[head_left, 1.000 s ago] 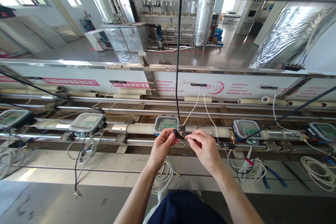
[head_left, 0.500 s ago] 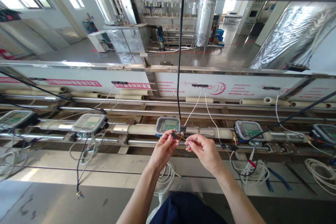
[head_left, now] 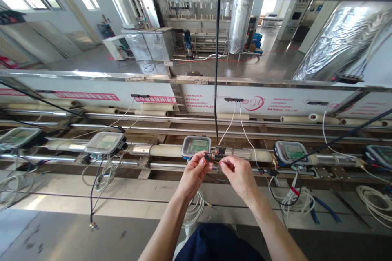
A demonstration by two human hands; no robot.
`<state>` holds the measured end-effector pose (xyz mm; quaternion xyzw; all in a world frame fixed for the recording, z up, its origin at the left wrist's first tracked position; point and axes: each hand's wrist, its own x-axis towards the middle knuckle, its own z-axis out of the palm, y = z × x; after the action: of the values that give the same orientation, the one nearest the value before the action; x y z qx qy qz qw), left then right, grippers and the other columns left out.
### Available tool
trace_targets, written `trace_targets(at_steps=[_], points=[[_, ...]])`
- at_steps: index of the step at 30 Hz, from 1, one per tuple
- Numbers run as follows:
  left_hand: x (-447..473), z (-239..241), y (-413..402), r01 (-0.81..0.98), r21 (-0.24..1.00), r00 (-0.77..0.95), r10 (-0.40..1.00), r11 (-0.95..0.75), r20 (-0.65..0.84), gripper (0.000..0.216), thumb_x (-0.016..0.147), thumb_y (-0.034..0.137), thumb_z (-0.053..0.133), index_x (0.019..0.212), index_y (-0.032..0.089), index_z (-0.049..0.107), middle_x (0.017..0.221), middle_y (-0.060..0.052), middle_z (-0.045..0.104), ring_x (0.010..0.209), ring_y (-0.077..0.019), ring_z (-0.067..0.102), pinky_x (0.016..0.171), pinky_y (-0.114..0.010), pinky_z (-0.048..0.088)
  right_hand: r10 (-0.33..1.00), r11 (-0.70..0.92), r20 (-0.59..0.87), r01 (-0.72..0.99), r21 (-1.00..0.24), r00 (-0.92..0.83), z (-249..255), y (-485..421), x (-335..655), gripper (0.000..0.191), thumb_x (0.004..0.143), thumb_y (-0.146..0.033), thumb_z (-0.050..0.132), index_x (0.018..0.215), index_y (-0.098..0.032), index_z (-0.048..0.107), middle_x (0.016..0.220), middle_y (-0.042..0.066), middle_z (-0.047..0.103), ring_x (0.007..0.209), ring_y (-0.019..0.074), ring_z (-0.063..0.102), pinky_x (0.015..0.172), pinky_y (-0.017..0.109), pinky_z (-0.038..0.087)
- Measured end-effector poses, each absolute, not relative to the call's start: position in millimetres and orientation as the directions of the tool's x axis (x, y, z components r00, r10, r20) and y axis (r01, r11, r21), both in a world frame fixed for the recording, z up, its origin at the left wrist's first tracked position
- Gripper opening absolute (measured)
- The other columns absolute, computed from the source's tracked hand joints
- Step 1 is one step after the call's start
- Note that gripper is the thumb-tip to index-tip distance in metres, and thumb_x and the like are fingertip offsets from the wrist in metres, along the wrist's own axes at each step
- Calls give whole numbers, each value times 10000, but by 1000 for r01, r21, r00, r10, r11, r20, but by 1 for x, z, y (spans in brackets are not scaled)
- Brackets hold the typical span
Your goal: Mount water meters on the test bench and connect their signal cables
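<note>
My left hand (head_left: 195, 171) is closed, pinching a small black connector (head_left: 208, 158) between thumb and fingertips. Thin coloured wires, one of them a yellow wire (head_left: 216, 162), run from the connector toward my right hand (head_left: 237, 172). That hand is closed too, its thumb and forefinger pinched on the wire end. Just above both hands sits another dark connector piece (head_left: 219, 150), where a black cable (head_left: 217, 69) comes down from the top beam. A clear-lidded box with a green circuit board (head_left: 196, 147) is right behind my left hand.
Similar clear-lidded boxes (head_left: 105, 142) line the metal rails on both sides. Coiled white cables (head_left: 196, 208) lie on the steel ledge below my hands. Blue-handled pliers (head_left: 327, 209) and a dark rod (head_left: 350, 209) rest at the right. White wires (head_left: 247, 138) hang from a black strip (head_left: 233, 99).
The hanging black cable's lower end has shifted right, with the dark connector piece beside it. My right hand's fingers have curled more over the wire; both hands stay close together.
</note>
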<state>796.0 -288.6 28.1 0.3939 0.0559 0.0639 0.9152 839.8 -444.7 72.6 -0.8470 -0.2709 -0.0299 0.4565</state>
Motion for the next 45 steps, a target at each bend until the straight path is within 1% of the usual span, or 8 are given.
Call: trace_targets(at_steps=[6,11,16,19,23,25,32,45], points=[[794,32,-291,-106,754,982,186,648,-23,266,757,245,704,973,153,578,873,-16,600,720,-81,572,712,-170,495,479,-469,328,553,-688,814,66,-444,840,172,806,-160,540,918,-174,670,768,36,649,612,134,584,590,230,439],[795,30,-291,-115,763,981,192,636,-12,249,781,249,676,973,150,552,857,-9,601,715,-78,577,710,-171,492,483,-479,338,567,-670,808,66,-446,840,174,825,-139,507,740,-186,652,745,29,629,682,147,598,656,244,436],[797,33,-298,-130,879,958,287,459,-8,271,790,312,655,918,151,479,806,-8,608,701,-93,594,656,-188,495,348,-437,420,541,-718,838,72,-446,834,89,817,-177,534,757,-178,600,684,-5,577,553,100,509,551,217,395],[797,40,-305,-124,918,949,314,376,-1,306,784,363,642,900,161,443,784,-7,609,698,-121,606,607,-208,499,328,-409,433,539,-736,840,75,-443,829,98,824,-193,530,738,-178,573,671,-15,543,531,87,471,529,206,379],[797,48,-312,-122,931,949,315,345,8,351,772,338,643,1005,154,456,862,-31,637,740,-125,614,688,-234,512,344,-395,448,560,-728,825,75,-439,825,105,823,-179,524,721,-179,552,669,-20,521,545,83,463,532,197,371],[797,50,-314,-127,933,945,328,337,11,338,770,329,642,989,152,455,889,-41,644,761,-128,619,707,-237,512,333,-401,466,571,-716,820,74,-439,824,106,818,-170,522,714,-180,542,664,-24,510,541,81,455,531,197,366],[794,51,-322,-131,954,927,375,271,21,320,801,349,601,941,180,368,836,-45,673,716,-166,656,668,-279,531,309,-445,535,617,-649,786,71,-440,824,129,822,-162,510,696,-188,504,654,-24,479,579,97,464,557,210,367],[793,44,-324,-142,986,907,410,88,94,272,825,360,580,902,191,382,751,-21,654,691,-176,653,682,-300,534,361,-540,645,715,-445,674,67,-439,825,174,860,-141,470,693,-187,492,644,-5,487,587,123,485,582,244,374]])
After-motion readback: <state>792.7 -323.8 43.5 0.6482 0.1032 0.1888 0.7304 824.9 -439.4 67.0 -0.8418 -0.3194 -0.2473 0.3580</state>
